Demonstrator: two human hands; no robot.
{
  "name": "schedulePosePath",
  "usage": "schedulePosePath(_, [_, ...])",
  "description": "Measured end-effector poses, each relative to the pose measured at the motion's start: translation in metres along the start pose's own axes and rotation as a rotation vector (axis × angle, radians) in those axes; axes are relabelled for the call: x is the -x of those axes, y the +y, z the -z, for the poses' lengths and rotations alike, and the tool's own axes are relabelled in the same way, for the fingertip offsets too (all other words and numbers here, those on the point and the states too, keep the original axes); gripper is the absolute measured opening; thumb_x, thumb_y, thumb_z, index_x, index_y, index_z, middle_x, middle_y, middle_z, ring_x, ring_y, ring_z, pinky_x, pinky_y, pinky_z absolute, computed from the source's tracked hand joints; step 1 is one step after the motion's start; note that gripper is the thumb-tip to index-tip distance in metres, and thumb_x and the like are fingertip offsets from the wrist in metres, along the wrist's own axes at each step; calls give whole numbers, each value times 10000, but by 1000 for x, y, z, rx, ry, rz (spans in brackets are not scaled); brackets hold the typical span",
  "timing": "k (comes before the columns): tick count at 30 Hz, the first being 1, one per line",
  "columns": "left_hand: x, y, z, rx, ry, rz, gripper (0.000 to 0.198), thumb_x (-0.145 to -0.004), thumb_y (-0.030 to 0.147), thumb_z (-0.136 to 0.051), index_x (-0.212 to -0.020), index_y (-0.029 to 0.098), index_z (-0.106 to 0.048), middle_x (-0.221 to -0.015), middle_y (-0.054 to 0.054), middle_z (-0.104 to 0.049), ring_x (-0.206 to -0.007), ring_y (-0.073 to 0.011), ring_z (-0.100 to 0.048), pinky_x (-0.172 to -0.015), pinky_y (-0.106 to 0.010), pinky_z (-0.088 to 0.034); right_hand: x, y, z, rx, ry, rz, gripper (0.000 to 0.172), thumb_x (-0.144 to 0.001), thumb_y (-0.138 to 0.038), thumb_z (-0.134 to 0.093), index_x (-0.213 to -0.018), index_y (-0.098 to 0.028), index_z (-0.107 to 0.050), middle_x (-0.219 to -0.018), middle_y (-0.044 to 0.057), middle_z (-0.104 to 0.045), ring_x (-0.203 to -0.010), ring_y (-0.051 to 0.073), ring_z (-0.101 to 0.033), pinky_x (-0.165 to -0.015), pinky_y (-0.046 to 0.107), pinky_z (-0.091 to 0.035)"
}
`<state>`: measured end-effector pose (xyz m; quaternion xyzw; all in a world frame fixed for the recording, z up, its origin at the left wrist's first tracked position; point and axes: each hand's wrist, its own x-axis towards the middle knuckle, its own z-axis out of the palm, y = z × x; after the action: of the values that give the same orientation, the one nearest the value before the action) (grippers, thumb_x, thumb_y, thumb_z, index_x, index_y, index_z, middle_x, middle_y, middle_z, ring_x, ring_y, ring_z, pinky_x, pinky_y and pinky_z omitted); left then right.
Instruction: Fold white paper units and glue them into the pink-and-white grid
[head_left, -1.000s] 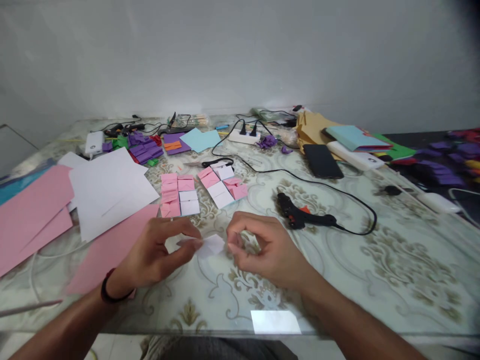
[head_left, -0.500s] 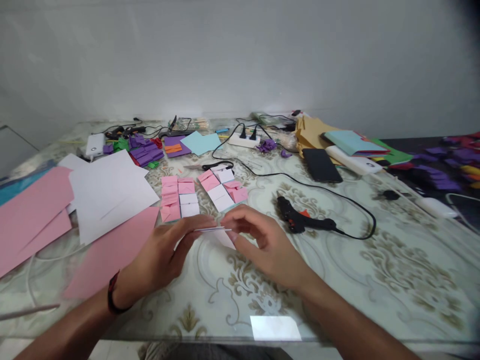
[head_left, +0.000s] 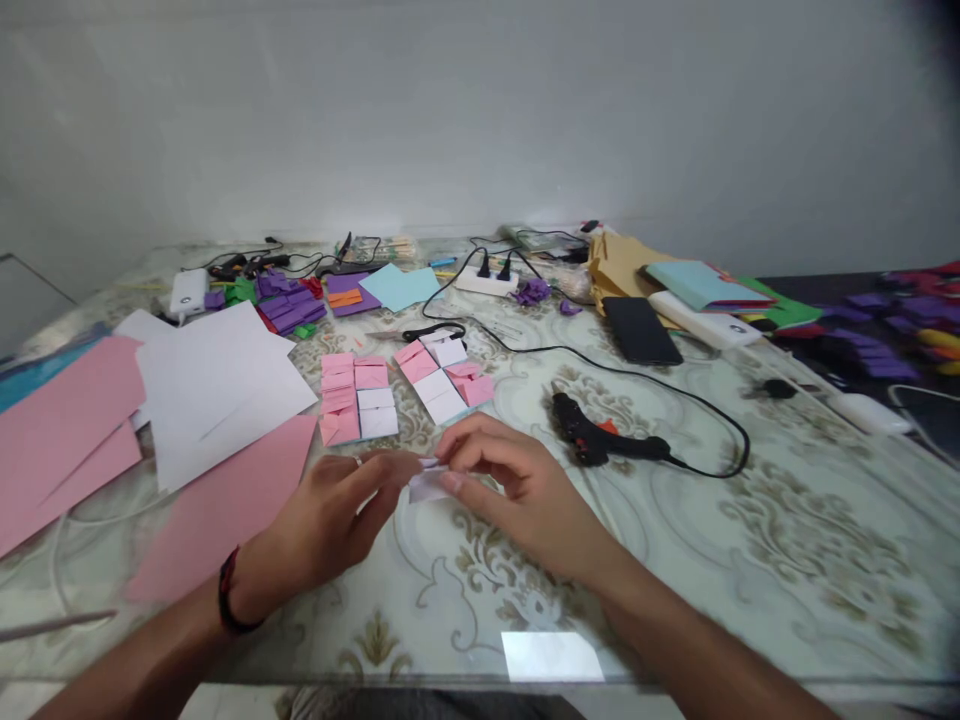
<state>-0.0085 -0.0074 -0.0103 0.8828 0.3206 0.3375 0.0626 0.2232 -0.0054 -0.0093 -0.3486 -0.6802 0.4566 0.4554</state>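
"What are your hands on?"

"A small white paper piece (head_left: pixel 429 487), right in front of me over the worktop (head_left: pixel 675 600). My left hand (head_left: pixel 337 510) pinches its left end, and my right hand (head_left: pixel 517 490) grips the right part, thumb on the side facing me. Whether its lower edge touches the glass, I can't tell."

"How should you handle it?"

"I take it that I'm working a fold, so I'd line the edges up before pressing, hold one end firm with my left fingers and run the right thumb along the crease. Paper this small probably slips or wrinkles easily, so light pressure first, firmer once it sits straight."

"Anything different from a second ago?"

"Yes. Then my left hand had it by the fingertips, and the right was curled by its far end. Now the right has come in over the paper, and both sets of fingertips nearly meet at the top edge. The pink-and-white folded pieces (head_left: pixel 358 398) beyond my left hand and the glue gun (head_left: pixel 600 435) off to my right lie as they did."
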Motion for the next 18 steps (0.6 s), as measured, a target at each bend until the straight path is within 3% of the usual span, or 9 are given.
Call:
schedulePosePath(4, [-4,1,-1,53,16,4,160,-1014,113,-608,-1144,200,-642,-1069,-58,-836,-885,-164,-813,-767,-231,-621,0,1,-2,63,-5,29,129,-916,-181,-752,-809,-215,-688,-973,38,-715,-920,184,-688,-859,340,-515])
schedulePosePath(9, [-4,0,-2,56,8,52,133,-986,115,-658,-1081,208,-666,-1046,-34,-828,-857,-154,-797,-720,-229,-602,2,3,-5,148,-13,99,157,-895,-90,-741,-860,-218,-656,-983,20,-706,-923,161,-681,-851,302,-517])
schedulePosePath(15, [-4,0,-4,78,47,61,106,-959,102,-684,-991,203,-679,-1108,-53,-782,-954,-164,-776,-840,-276,-607,3,4,-9,261,-4,95,179,-897,-70,-726,-966,-219,-656,-985,10,-711,-927,153,-678,-850,280,-516])
schedulePosePath(18, [-3,3,-5,52,56,49,97,-943,98,-681,-963,192,-677,-1161,-84,-744,-1015,-191,-763,-869,-316,-605,4,6,-11,289,-12,166,137,-930,-74,-671,-969,-206,-672,-956,24,-711,-905,154,-682,-831,277,-521])
